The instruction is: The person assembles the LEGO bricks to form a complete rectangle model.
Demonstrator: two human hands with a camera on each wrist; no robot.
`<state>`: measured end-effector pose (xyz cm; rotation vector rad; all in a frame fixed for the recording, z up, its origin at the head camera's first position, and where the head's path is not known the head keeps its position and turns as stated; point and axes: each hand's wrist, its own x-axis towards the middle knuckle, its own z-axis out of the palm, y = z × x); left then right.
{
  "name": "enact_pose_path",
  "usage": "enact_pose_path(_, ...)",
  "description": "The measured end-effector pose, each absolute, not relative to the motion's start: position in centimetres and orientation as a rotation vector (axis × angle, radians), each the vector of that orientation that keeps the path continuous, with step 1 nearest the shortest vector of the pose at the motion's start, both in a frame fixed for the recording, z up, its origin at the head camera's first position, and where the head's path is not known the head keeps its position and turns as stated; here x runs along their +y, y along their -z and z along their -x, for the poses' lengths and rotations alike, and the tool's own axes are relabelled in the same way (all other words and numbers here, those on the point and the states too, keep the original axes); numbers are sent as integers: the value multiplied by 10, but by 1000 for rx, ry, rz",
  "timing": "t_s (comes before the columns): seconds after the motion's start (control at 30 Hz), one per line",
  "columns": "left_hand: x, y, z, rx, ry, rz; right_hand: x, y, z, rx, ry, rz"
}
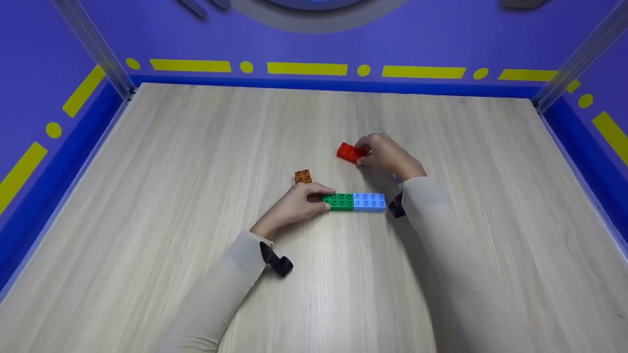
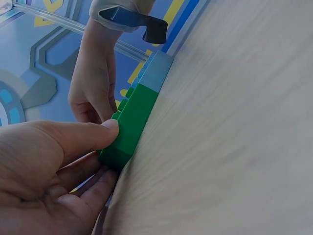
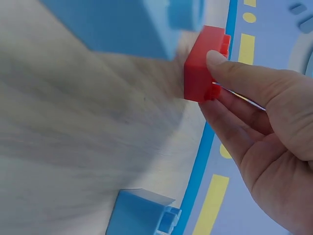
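Note:
My left hand (image 1: 299,202) pinches the left end of a green building brick (image 1: 342,202) between thumb and fingers. End to end with the green brick lies a light blue brick (image 1: 369,202), studs up, forming one straight row on the table. Farther back, my right hand (image 1: 390,153) grips a red brick (image 1: 349,153) by its right end, thumb on the near side in the right wrist view. Whether the red brick touches the table, I cannot tell. A small orange-brown brick (image 1: 303,175) sits just behind my left hand, partly covered by it.
Another blue brick (image 3: 139,213) stands on the table near my right wrist, mostly hidden by the arm in the head view. The wood-grain table (image 1: 196,162) is bounded by blue panels (image 1: 314,86) at the back and sides.

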<state>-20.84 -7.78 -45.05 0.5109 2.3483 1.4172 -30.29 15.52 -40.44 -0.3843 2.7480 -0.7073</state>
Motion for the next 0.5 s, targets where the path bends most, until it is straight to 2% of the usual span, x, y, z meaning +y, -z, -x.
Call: enact_pose_path(0.5, -76, 451, 209, 2336, -1427, -500, 160, 404, 297, 2697, 661, 427)
